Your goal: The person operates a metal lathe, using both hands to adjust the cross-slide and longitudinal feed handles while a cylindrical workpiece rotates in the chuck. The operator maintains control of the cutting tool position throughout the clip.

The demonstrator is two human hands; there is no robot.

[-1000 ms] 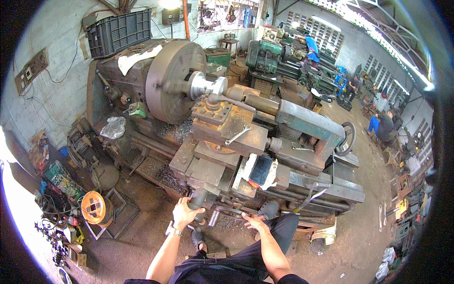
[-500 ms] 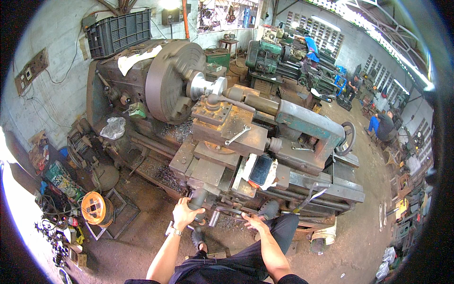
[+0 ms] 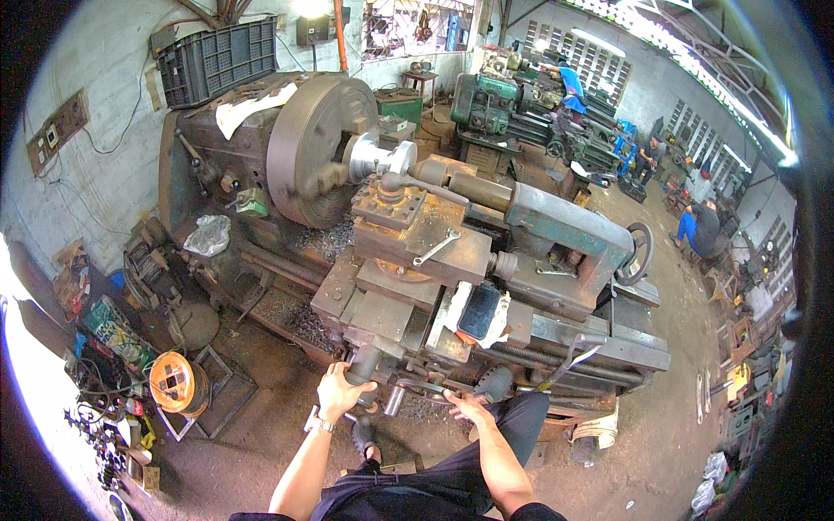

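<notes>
In front of me stands a large metal lathe. A bright silver workpiece (image 3: 369, 158) sits at the centre of its big round chuck (image 3: 300, 156), which looks smeared by motion. The tool post (image 3: 391, 201) stands close beside the workpiece. My left hand (image 3: 340, 391) is closed around the grey cylindrical dial (image 3: 362, 365) at the front of the cross slide. To its right, my right hand (image 3: 469, 405) has its fingers on the rim of the carriage handwheel (image 3: 421, 385); part of the grip is hidden. A wrench (image 3: 437, 247) lies on the slide beyond my hands.
A phone (image 3: 479, 311) rests on a white cloth on the carriage. The tailstock (image 3: 565, 230) and its handwheel (image 3: 641, 254) are at right. A cable spool (image 3: 178, 382) stands on the left floor. Other people (image 3: 702, 227) are by machines at far right.
The chuck has turned, its jaws now in another position. Both my hands keep their places on the dial and the handwheel.
</notes>
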